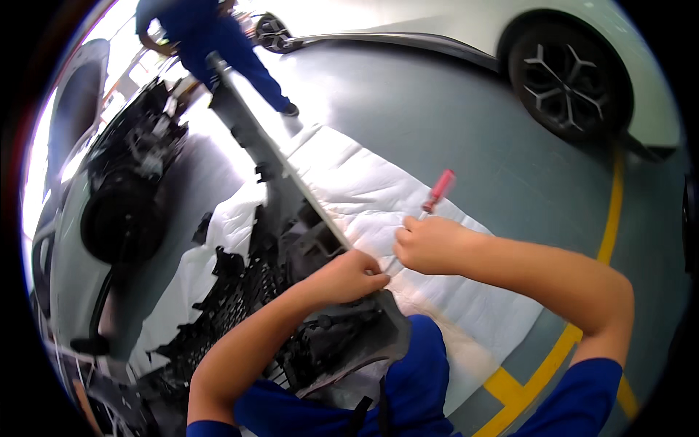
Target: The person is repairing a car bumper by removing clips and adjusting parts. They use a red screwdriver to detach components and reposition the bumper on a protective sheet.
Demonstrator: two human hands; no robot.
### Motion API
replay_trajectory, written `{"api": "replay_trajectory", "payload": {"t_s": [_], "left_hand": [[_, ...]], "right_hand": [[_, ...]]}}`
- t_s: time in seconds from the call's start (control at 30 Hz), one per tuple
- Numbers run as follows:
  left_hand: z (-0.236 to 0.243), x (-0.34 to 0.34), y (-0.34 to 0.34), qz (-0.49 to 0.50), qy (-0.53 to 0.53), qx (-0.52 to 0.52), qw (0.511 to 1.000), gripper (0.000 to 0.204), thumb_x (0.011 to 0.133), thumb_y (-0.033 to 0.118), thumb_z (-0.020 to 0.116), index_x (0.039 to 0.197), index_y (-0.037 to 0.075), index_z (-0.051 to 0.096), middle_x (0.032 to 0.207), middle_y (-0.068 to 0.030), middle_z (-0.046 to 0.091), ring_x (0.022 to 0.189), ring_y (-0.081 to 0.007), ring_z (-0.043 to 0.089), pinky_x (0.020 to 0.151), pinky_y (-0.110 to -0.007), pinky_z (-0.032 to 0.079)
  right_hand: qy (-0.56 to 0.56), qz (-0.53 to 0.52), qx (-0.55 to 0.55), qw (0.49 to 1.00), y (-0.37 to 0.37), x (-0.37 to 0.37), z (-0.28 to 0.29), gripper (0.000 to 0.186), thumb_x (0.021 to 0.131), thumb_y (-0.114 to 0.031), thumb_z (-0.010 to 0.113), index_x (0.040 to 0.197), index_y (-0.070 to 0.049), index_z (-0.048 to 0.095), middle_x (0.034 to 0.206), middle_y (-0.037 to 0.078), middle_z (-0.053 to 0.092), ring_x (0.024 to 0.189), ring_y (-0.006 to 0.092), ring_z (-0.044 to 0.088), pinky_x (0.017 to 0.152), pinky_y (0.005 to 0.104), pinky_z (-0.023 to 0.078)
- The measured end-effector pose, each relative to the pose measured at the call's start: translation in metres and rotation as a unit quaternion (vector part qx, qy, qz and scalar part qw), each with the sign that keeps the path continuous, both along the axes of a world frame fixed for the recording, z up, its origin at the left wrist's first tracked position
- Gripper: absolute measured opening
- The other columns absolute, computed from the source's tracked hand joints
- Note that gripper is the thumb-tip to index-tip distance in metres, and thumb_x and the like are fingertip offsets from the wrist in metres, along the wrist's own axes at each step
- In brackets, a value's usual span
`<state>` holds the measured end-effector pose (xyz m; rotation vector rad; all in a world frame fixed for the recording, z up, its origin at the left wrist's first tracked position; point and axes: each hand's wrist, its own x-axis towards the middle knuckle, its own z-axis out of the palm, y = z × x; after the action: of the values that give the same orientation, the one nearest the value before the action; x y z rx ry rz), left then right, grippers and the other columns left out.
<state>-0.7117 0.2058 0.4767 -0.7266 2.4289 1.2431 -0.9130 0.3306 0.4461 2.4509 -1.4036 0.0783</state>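
Note:
My right hand (431, 246) is closed around the shaft of a screwdriver (438, 192), whose red handle sticks up past my fist. The shaft's lower end points toward my left hand (353, 278). That hand is curled over the pale edge of a car bumper (309, 197), thumb toward the screwdriver; its fingertips are partly hidden. The bumper lies with its dark inner side showing, black mesh and plastic parts (233, 306) attached, its near end by my knees.
White padded sheeting (422, 291) lies under the bumper. A person in blue (226, 44) stands at its far end. At left is a car with its front parts exposed (131, 211); a white car's wheel (564, 76) is at upper right. Yellow lines (542, 375) mark the floor.

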Motion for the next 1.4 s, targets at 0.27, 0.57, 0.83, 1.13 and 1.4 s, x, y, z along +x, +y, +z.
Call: {"api": "replay_trajectory", "payload": {"t_s": [0.27,0.57,0.83,1.13,1.4], "left_hand": [[-0.020,0.008,0.006,-0.001,0.019,-0.096,0.995,0.026,0.079,0.025,0.073,0.085,0.001,0.079,0.085,-0.0238,0.075,0.083,-0.0412,0.074,0.078,-0.046,0.060],[-0.045,-0.007,0.011,-0.008,0.060,-0.099,0.993,0.028,0.073,0.015,0.072,0.092,-0.005,0.077,0.088,-0.0231,0.075,0.084,-0.0346,0.076,0.072,-0.042,0.060],[-0.027,0.044,0.006,-0.041,0.049,-0.110,0.992,0.033,0.086,0.032,0.065,0.090,0.001,0.076,0.083,-0.0167,0.072,0.079,-0.0300,0.067,0.070,-0.043,0.051],[0.018,0.048,0.004,-0.095,0.099,-0.131,0.982,0.031,0.088,0.031,0.065,0.086,0.002,0.073,0.078,-0.0145,0.069,0.071,-0.0276,0.063,0.064,-0.042,0.049],[0.002,0.067,0.032,-0.066,0.092,-0.094,0.989,0.030,0.090,0.030,0.065,0.083,0.002,0.070,0.074,-0.0127,0.065,0.064,-0.0254,0.059,0.059,-0.041,0.046]], "right_hand": [[0.045,-0.021,-0.084,0.995,-0.003,0.022,0.014,0.011,0.076,-0.016,0.067,0.072,-0.016,0.056,0.063,0.000,0.054,0.061,0.0207,0.060,0.047,0.0376,0.042],[-0.004,-0.049,0.084,0.995,0.005,0.022,0.023,0.016,0.087,-0.016,0.066,0.100,-0.006,0.070,0.094,0.015,0.066,0.088,0.0363,0.068,0.077,0.0465,0.055],[0.016,-0.049,-0.035,0.998,0.000,0.050,0.021,0.023,0.095,-0.013,0.062,0.116,-0.010,0.071,0.106,0.012,0.069,0.093,0.0361,0.069,0.078,0.0471,0.057],[-0.424,-0.316,-0.012,0.849,0.155,0.106,-0.145,0.023,0.099,-0.018,0.062,0.116,-0.006,0.071,0.103,0.019,0.071,0.092,0.0372,0.070,0.080,0.0468,0.057],[-0.671,-0.372,0.079,0.636,0.024,0.130,-0.099,0.024,0.101,-0.020,0.061,0.116,-0.004,0.070,0.102,0.023,0.072,0.091,0.0373,0.070,0.081,0.0466,0.057]]}}
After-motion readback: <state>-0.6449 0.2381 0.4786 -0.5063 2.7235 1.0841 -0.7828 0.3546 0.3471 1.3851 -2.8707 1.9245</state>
